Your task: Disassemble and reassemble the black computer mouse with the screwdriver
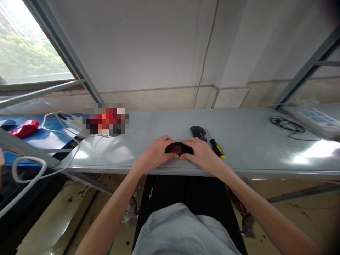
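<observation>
Near the front edge of the grey table, both hands grip a black mouse base [176,149], an oval part with a reddish-brown area in its middle. My left hand [157,152] is closed round its left end, with the thumb across the near side. On the opposite end, my right hand [202,152] is closed the same way, and the two thumb tips almost meet. Just behind my right hand lies a black mouse shell [198,132], partly covered by the fingers. A screwdriver [217,148] with a black and yellow handle rests to the right of it.
A coiled black cable [285,124] lies on the table [247,148] at the right, near a white power strip [313,118]. White cables [29,180] hang at the left. A red mouse [26,128] sits on a blue surface beyond the metal frame [74,53].
</observation>
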`<action>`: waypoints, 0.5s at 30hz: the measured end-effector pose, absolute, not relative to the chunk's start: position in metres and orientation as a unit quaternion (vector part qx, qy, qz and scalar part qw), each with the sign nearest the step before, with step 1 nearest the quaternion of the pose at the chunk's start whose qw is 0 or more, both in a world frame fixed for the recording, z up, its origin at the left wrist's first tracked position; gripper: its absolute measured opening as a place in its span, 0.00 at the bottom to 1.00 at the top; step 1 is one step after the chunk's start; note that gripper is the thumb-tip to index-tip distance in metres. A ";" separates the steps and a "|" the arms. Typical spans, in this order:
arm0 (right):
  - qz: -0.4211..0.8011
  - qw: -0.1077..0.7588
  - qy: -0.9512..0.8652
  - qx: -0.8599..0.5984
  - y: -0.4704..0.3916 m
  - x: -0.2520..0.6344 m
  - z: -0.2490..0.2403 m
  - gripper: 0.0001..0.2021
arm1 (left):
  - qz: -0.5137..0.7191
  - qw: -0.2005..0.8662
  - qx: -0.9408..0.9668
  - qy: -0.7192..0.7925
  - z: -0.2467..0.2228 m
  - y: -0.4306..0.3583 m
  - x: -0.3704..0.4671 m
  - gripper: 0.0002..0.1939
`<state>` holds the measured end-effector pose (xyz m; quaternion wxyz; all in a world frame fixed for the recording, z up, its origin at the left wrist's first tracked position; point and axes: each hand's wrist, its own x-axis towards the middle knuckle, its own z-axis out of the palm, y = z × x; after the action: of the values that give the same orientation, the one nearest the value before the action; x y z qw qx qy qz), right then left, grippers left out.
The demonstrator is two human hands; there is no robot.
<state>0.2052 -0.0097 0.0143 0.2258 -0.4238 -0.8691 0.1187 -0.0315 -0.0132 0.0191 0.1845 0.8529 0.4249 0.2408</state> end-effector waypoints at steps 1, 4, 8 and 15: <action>0.117 0.227 -0.868 -0.426 -0.009 0.206 0.014 0.15 | 0.238 0.186 0.854 0.423 0.019 -0.011 -0.032 0.15; 0.112 0.229 -0.866 -0.431 -0.008 0.206 0.012 0.16 | 0.239 0.181 0.857 0.419 0.019 -0.006 -0.033 0.17; 0.101 0.234 -0.863 -0.437 -0.009 0.206 0.010 0.15 | 0.239 0.169 0.858 0.422 0.019 -0.001 -0.033 0.19; 0.052 0.274 -0.845 -0.456 -0.007 0.222 0.031 0.10 | 0.264 0.160 0.854 0.419 0.030 0.003 -0.031 0.28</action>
<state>0.2222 -0.0071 0.0312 0.2739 -0.4556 -0.8454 0.0523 -0.0310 0.0034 0.0303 0.1604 0.8536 0.4193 0.2643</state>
